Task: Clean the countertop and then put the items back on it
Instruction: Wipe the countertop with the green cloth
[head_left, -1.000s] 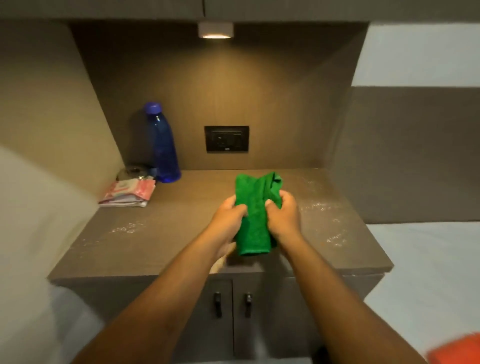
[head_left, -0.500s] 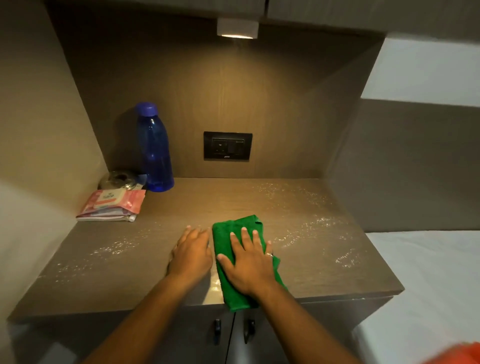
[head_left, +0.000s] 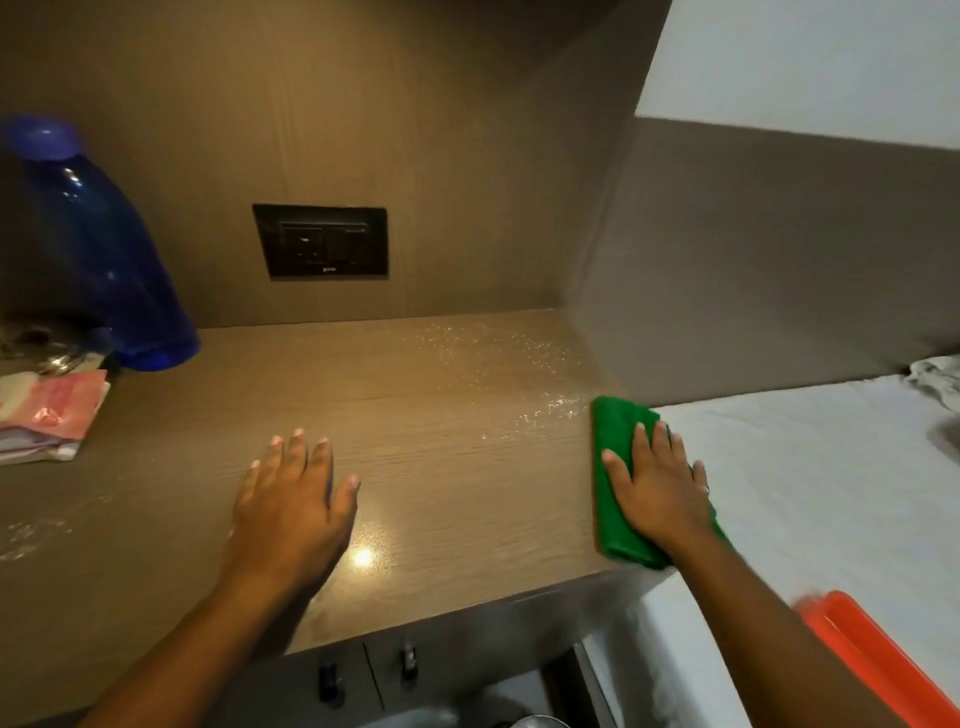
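A folded green cloth (head_left: 608, 467) lies at the right edge of the brown wood-grain countertop (head_left: 441, 441). My right hand (head_left: 657, 488) presses flat on the cloth with straight fingers. Flat on the bare counter near its front rests my left hand (head_left: 291, 499), fingers spread, holding nothing. Shiny wet specks cover the counter's back right. A blue bottle (head_left: 98, 249) stands at the back left, with a pink packet (head_left: 47, 415) and a shiny metal object (head_left: 41, 343) beside it.
A black socket plate (head_left: 322, 241) sits in the back wall. A white bed surface (head_left: 805, 467) adjoins the counter's right side, with an orange object (head_left: 872, 660) at the lower right. Cabinet doors with two dark handles (head_left: 369, 670) are below the counter.
My right hand slid the green cloth from the counter's middle front to its right edge. My left hand stayed flat on the counter. Earlier both hands held the cloth in the air.
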